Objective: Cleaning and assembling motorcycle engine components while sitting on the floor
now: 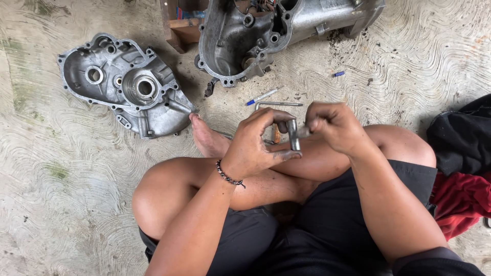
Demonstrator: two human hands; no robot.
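Note:
I sit cross-legged on a concrete floor. My left hand (255,143) pinches a short grey metal cylinder (293,135), a socket-like piece, upright between thumb and fingers above my shin. My right hand (335,127) is closed around a metal part that meets the cylinder from the right; that part is mostly hidden in the fist. Both hands are smeared with dark grease. A beaded bracelet circles my left wrist.
An aluminium engine case half (125,84) lies on the floor at left, near my bare foot. A larger engine casing (266,36) sits at top centre beside a wooden block. An L-shaped hex key (279,105), a blue pen (262,96) and red and black cloth (460,168) lie nearby.

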